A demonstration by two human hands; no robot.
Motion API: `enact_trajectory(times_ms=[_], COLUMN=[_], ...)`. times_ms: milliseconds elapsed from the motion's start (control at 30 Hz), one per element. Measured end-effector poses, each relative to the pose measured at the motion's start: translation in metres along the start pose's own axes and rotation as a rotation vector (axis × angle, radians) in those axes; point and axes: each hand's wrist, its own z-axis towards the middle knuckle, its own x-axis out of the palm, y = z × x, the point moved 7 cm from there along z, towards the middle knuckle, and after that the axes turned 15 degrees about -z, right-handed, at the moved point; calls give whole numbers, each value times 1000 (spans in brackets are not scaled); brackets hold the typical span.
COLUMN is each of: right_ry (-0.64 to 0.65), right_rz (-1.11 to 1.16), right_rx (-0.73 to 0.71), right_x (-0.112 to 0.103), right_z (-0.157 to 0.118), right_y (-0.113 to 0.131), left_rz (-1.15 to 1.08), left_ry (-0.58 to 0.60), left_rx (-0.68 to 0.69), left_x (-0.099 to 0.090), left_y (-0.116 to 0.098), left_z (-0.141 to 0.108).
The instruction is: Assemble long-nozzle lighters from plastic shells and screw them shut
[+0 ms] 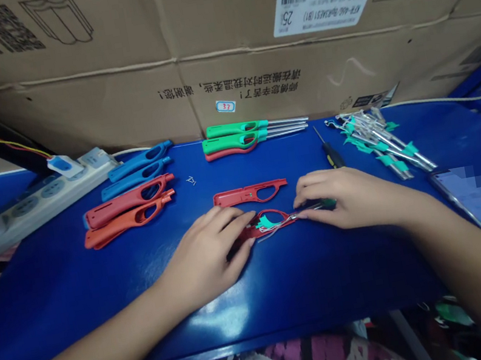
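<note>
On the blue tabletop (151,308), my left hand (214,246) is pinching the nine-o'clock end of a red shell (243,236), which is lying near the centre of my view and carrying a teal part (266,222). Apart from it, my right hand (356,194) is gripping a thin metal rod (313,207) at the shell's three-o'clock side. A second red shell (232,197) is lying just beyond, toward twelve o'clock.

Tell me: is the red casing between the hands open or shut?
Open: the red casing leaves a turquoise part and wires exposed, while a similar red piece lies apart beyond it.
</note>
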Motion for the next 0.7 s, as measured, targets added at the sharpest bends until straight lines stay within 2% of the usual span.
enact_trajectory(times_ms=[100,200,467,700], right_ry=[46,38,13,18], right_rz=[91,132,-166,-145], right_rx=[-9,-9,-19,44], right_x=[5,7,5,3], right_z=[2,5,4,1], right_y=[-3,-2,8,3], left_rz=[-38,-76,-73,-18], left_ry=[8,3,5,-40], left_rx=[23,35,48,32], left_x=[2,3,5,4], left_y=[2,4,4,7], left_z=[0,0,1,2])
